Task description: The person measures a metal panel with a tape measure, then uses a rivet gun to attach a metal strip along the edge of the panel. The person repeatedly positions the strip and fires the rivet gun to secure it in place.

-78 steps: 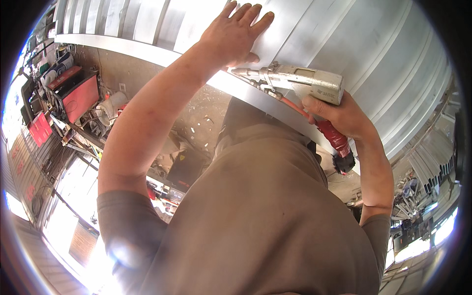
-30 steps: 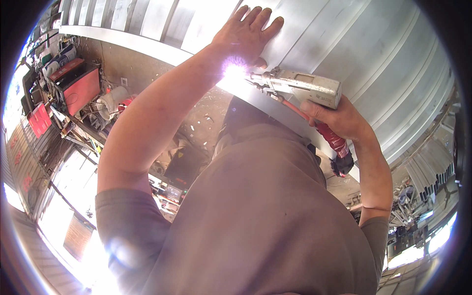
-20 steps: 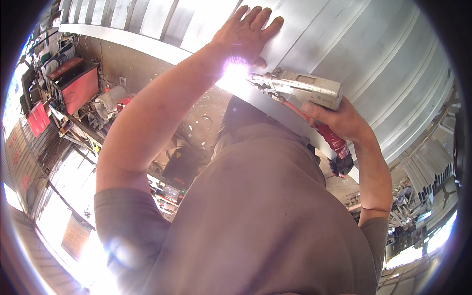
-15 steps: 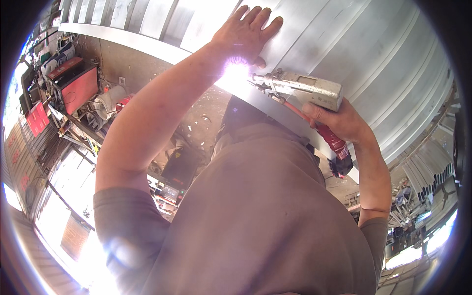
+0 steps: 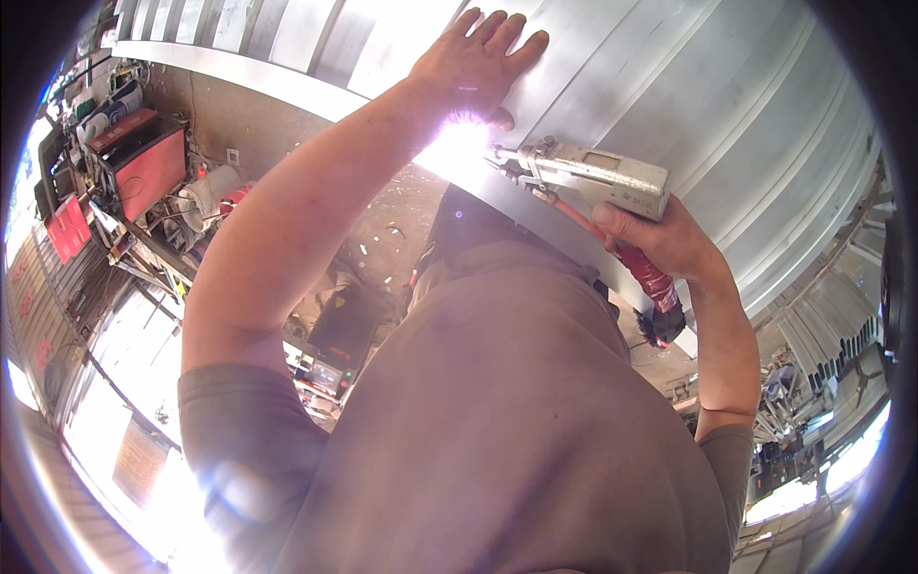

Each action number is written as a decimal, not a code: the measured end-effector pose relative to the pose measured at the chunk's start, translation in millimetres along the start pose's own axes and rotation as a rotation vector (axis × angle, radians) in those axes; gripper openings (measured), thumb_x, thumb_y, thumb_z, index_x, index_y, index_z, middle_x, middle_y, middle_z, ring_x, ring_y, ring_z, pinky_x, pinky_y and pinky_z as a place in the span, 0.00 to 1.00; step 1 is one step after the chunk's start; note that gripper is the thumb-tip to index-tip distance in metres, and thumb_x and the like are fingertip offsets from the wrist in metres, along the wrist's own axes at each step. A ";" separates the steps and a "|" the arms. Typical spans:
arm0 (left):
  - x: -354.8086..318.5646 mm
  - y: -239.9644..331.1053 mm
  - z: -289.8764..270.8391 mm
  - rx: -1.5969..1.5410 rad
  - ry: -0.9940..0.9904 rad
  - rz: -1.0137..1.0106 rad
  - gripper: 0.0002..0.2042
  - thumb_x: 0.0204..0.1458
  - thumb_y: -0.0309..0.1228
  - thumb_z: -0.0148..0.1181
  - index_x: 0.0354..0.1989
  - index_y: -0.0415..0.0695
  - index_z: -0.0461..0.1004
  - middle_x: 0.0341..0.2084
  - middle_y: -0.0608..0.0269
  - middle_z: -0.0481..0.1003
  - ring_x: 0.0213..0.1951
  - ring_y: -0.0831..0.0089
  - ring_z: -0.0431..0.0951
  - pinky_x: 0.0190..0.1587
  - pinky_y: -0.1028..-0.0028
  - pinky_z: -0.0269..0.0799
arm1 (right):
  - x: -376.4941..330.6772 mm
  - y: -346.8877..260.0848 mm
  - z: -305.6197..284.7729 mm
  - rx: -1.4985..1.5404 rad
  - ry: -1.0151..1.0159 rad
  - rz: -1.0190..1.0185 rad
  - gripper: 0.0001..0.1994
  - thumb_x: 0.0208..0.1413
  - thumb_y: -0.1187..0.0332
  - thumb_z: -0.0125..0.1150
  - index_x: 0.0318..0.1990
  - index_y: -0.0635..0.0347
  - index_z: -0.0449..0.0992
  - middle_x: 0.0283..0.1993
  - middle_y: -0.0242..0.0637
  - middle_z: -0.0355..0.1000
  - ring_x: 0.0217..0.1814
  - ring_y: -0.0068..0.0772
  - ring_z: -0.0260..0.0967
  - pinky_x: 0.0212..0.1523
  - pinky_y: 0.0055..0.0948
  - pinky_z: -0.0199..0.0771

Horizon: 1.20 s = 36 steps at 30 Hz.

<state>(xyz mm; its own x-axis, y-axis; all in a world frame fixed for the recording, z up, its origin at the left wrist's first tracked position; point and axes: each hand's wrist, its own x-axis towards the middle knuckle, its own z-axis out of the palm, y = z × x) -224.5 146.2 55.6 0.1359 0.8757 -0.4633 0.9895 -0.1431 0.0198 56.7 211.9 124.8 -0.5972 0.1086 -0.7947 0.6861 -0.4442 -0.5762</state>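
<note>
A bright white-violet welding glare (image 5: pixel 461 145) burns at the near edge of a ribbed, silvery metal panel (image 5: pixel 660 105). My left hand (image 5: pixel 467 72) lies flat on the panel just beyond the glare, fingers spread, holding nothing. In my right hand (image 5: pixel 665 239) is a worn, pale welding gun (image 5: pixel 604 174), its nozzle pointing left into the glare. A red hose wrapped in tape (image 5: pixel 645 275) runs beneath the gun, past my palm. The glare hides the nozzle's very tip and the seam. Below the gun, the panel's folded edge (image 5: pixel 531 215) passes close to my body.
To the left stand a red machine cabinet (image 5: pixel 151 177) and a pale bucket (image 5: pixel 218 184) among cluttered gear. A dark box (image 5: pixel 346 325) is on the littered floor beside me. At the far right are stacked metal lengths (image 5: pixel 830 320).
The welding gun and glare stay at nearly the same place on the panel edge; any travel is too slight to make out. My left hand remains flat, and the view has shifted slightly.
</note>
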 end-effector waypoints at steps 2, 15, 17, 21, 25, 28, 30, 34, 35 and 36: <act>-2.4 0.1 -7.0 -0.008 -0.010 -0.002 0.51 0.50 0.53 0.71 0.79 0.55 0.46 0.77 0.53 0.54 0.78 0.58 0.50 0.81 0.55 0.38 | -0.6 0.5 0.1 0.023 -0.004 -0.014 0.31 0.60 0.53 0.73 0.63 0.63 0.72 0.39 0.33 0.77 0.36 0.23 0.74 0.38 0.28 0.78; -5.9 3.7 -54.1 -0.085 -0.117 0.019 0.50 0.54 0.51 0.68 0.79 0.50 0.44 0.77 0.50 0.51 0.78 0.56 0.47 0.80 0.54 0.34 | -7.3 3.5 -3.1 0.005 0.005 0.035 0.31 0.59 0.52 0.74 0.63 0.63 0.72 0.39 0.31 0.77 0.36 0.23 0.74 0.39 0.28 0.78; -4.0 3.5 -66.1 -0.251 -0.376 0.016 0.47 0.61 0.47 0.61 0.79 0.39 0.41 0.79 0.43 0.41 0.80 0.52 0.36 0.80 0.54 0.22 | -8.7 4.2 -3.8 0.003 0.011 0.042 0.31 0.59 0.52 0.74 0.63 0.63 0.73 0.38 0.31 0.77 0.36 0.23 0.74 0.39 0.29 0.78; -5.1 10.1 -72.6 -0.183 -0.312 -0.015 0.47 0.60 0.48 0.63 0.79 0.39 0.41 0.79 0.43 0.42 0.80 0.52 0.38 0.80 0.54 0.22 | -9.9 7.6 -5.0 -0.003 0.011 0.035 0.32 0.59 0.50 0.73 0.63 0.62 0.73 0.39 0.32 0.77 0.36 0.23 0.75 0.38 0.29 0.78; -9.2 5.7 -37.6 -0.049 -0.048 0.002 0.50 0.54 0.52 0.69 0.79 0.50 0.45 0.77 0.50 0.52 0.78 0.56 0.48 0.80 0.54 0.36 | -11.0 13.1 -6.6 -0.006 0.016 0.028 0.34 0.57 0.48 0.73 0.63 0.63 0.73 0.40 0.34 0.77 0.35 0.24 0.75 0.36 0.28 0.78; -3.7 -0.8 -7.2 0.013 0.030 0.017 0.51 0.51 0.55 0.71 0.79 0.55 0.47 0.76 0.54 0.56 0.77 0.58 0.53 0.80 0.54 0.42 | -11.6 16.7 -8.0 -0.002 0.018 0.035 0.33 0.57 0.48 0.73 0.62 0.62 0.74 0.37 0.33 0.77 0.35 0.23 0.75 0.34 0.28 0.77; -0.8 -3.2 3.9 0.016 0.033 0.020 0.51 0.51 0.56 0.71 0.79 0.55 0.47 0.75 0.54 0.57 0.77 0.58 0.54 0.80 0.54 0.42 | -12.2 17.6 -9.7 -0.017 0.017 0.061 0.33 0.57 0.48 0.74 0.62 0.62 0.74 0.37 0.33 0.77 0.35 0.23 0.75 0.34 0.28 0.77; 0.0 -2.9 6.5 0.029 0.047 0.026 0.52 0.50 0.57 0.71 0.79 0.55 0.47 0.75 0.54 0.57 0.77 0.58 0.55 0.80 0.54 0.43 | -13.8 16.7 -10.2 -0.013 0.006 0.067 0.33 0.57 0.48 0.74 0.62 0.62 0.74 0.39 0.33 0.77 0.36 0.23 0.74 0.36 0.29 0.79; -0.3 -2.8 5.7 0.033 0.052 0.027 0.52 0.49 0.57 0.71 0.79 0.55 0.47 0.75 0.54 0.57 0.77 0.58 0.55 0.80 0.54 0.43 | -14.3 16.3 -9.7 -0.006 0.003 0.060 0.33 0.57 0.48 0.74 0.62 0.62 0.74 0.40 0.33 0.77 0.36 0.24 0.74 0.37 0.29 0.79; -0.8 -2.8 4.9 0.031 0.058 0.029 0.52 0.49 0.57 0.72 0.78 0.55 0.47 0.75 0.53 0.57 0.77 0.58 0.55 0.80 0.54 0.43 | -16.1 15.9 -8.9 0.017 0.017 0.034 0.27 0.59 0.52 0.74 0.56 0.62 0.76 0.34 0.29 0.76 0.35 0.22 0.73 0.36 0.28 0.76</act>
<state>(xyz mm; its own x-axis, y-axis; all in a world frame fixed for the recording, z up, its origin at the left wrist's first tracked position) -227.6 143.6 51.5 0.1676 0.8963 -0.4105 0.9833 -0.1820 0.0040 80.9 211.0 126.7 -0.5666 0.1087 -0.8168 0.6983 -0.4629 -0.5460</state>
